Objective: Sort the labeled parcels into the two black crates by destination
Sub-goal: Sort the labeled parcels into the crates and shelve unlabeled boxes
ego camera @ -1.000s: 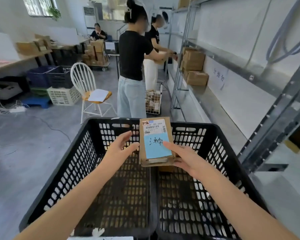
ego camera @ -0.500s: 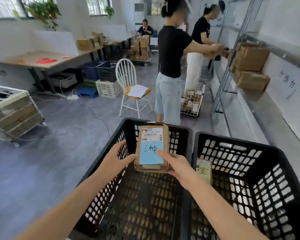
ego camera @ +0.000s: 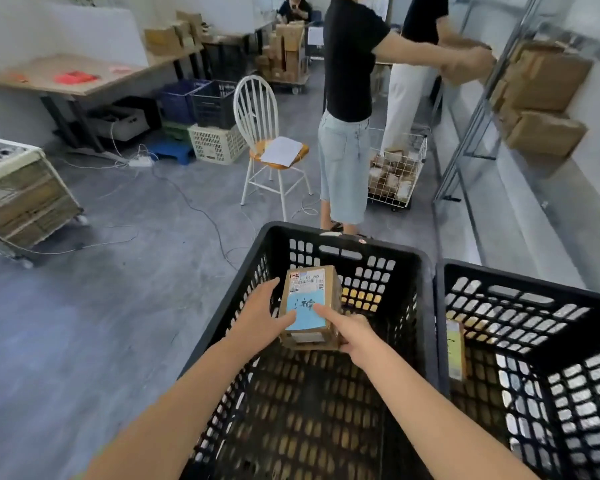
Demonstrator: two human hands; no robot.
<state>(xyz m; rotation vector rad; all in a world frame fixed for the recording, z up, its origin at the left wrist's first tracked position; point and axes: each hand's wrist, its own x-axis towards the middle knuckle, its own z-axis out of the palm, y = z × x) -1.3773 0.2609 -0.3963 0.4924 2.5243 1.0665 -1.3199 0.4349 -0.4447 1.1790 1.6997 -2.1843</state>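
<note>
Item under inspection: one small brown cardboard parcel (ego camera: 309,308), held in the air inside the mouth of the left crate (ego camera: 298,233), near its far wall and well above the crate floor. On its upper face it carries a printed shipping slip and a blue label (ego camera: 305,315) with handwriting. I judge it light and stiff: the carton keeps square edges, shows no sag, and its taped surface looks somewhat slick. I cannot tell whether the contents are fragile, so I would lower it rather than drop it. The left hand (ego camera: 257,318) grips the parcel's left side, its thumb lying across the blue label. The right hand (ego camera: 355,336) grips the right side, one digit on the top face and the other fingers curled round the near right corner. Holding it by the two long sides is the sound choice; it keeps the label readable. The right crate (ego camera: 499,275) stands touching or just beside the left one and holds a second parcel (ego camera: 455,351) leaning against its left wall. Beyond the crates a person in a black shirt (ego camera: 347,57) stands at metal shelving (ego camera: 471,109), near a white chair (ego camera: 257,109).
</note>
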